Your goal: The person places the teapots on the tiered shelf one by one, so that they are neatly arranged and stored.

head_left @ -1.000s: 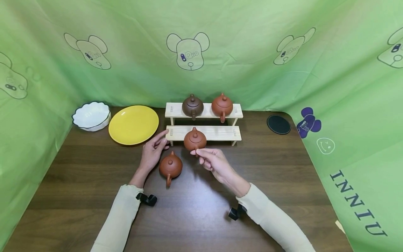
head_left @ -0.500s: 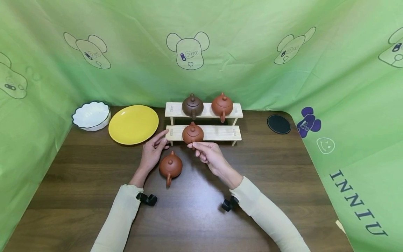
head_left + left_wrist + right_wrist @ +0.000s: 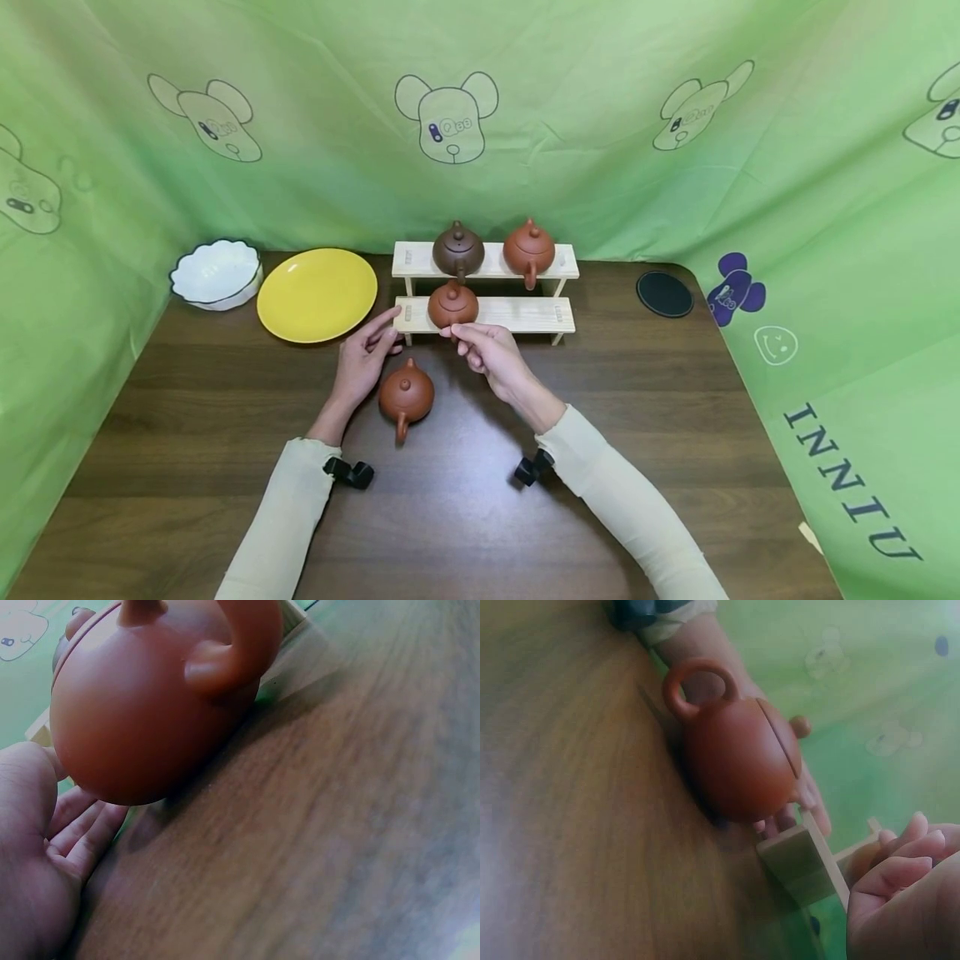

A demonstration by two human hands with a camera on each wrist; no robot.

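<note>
Pots (image 3: 459, 250), two, stood on the upper shelf (image 3: 493, 261); I saw right fingers (image 3: 467, 333) pinching a third pot (image 3: 453, 307) at the lower shelf (image 3: 521, 314), placing probably unfinished. Left fingers (image 3: 380, 323), loosely spread, touched that shelf; a fourth pot (image 3: 406, 400) sat unshelved on the counter (image 3: 450, 525).

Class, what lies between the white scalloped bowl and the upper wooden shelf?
In the head view, a yellow plate lies between the white scalloped bowl and the upper wooden shelf.
</note>
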